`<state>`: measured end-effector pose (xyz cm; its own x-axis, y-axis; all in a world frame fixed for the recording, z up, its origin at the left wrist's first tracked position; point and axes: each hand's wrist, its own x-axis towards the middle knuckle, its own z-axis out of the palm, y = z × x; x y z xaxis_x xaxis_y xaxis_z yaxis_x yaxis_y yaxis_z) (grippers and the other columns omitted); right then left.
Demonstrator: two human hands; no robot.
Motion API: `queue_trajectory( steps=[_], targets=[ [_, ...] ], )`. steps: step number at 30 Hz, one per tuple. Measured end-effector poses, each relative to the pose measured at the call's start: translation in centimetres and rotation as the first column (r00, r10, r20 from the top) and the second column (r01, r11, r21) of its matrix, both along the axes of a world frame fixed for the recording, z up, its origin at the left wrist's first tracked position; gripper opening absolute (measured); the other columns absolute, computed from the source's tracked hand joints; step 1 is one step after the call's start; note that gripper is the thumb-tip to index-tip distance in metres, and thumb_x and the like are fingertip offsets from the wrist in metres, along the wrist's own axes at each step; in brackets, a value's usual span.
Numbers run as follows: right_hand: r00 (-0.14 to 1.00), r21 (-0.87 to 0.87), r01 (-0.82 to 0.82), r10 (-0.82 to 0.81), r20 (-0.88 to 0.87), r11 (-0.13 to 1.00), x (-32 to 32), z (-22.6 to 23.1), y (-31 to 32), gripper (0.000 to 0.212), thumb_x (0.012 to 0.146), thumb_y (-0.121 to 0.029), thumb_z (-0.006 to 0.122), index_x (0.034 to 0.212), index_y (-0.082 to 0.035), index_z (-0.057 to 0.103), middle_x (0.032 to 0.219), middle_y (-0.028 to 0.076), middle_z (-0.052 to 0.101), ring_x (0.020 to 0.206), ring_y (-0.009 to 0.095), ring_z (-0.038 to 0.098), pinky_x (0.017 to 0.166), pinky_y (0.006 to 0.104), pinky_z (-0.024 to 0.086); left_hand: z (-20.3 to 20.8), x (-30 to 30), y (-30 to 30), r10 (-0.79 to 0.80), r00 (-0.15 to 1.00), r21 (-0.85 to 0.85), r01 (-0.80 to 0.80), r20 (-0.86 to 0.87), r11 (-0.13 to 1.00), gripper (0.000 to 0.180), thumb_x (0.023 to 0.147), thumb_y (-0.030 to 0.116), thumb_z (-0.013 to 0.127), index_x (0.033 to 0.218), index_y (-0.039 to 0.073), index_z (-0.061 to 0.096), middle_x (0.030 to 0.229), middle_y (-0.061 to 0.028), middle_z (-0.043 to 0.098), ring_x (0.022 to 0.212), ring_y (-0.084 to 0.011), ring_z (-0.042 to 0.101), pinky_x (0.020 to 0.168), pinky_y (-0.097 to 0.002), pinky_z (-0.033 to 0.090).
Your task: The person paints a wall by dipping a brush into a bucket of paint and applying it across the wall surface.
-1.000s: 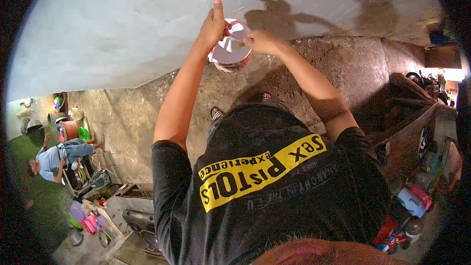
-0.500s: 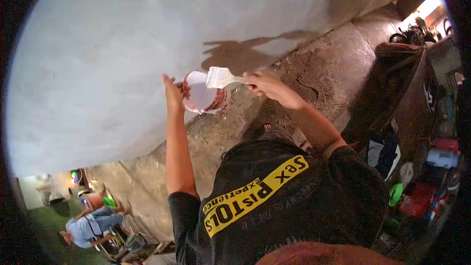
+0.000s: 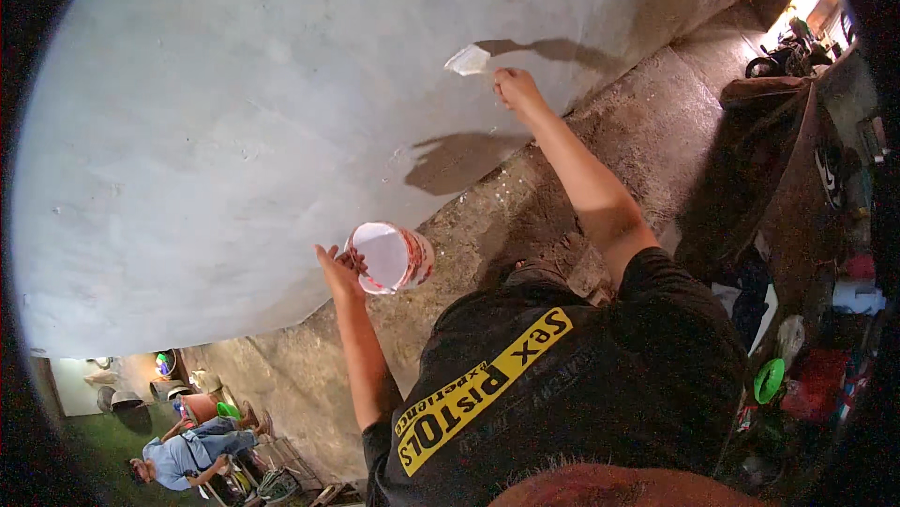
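While brush [image 3: 467, 60] is at pale wall [image 3: 234, 132], speckled floor [image 3: 666, 118] adjoins.

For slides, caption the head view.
Left hand holds round red-white bucket, right hand flat white brush, near pale grey wall.

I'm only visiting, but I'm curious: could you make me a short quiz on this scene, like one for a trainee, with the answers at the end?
1. Multiple choice: what does the person's right grip hold?
A) a cup
B) a brush
C) a broom

2. True or false: the person's left grip holds a bucket.

3. Fill in the colour: the black shirt has a ____ band across its back.

Key: 1 B, a brush; 2 true, it holds the bucket at its rim side; 3 yellow.
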<state>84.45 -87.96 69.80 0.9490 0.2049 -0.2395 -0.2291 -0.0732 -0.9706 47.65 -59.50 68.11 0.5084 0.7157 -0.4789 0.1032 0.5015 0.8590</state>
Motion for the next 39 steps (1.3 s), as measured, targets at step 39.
queue_trajectory(
  steps=[39],
  targets=[
    [0.938,0.235,0.007,-0.088,0.336,0.972,1.5,5.1,2.6,0.034,0.092,-0.038,0.05,0.083,-0.006,0.057,0.059,-0.004,0.041,0.047,0.007,0.032,0.041,0.0238,0.026,1.0,-8.1,-1.1,0.17,0.985,-0.058,-0.171,-0.037,0.983,0.072,0.085,0.063,0.038,0.115,-0.002,0.034,0.082,-0.0151,0.052,0.068,-0.025,0.052,0.056,-0.035,0.041]
  ],
)
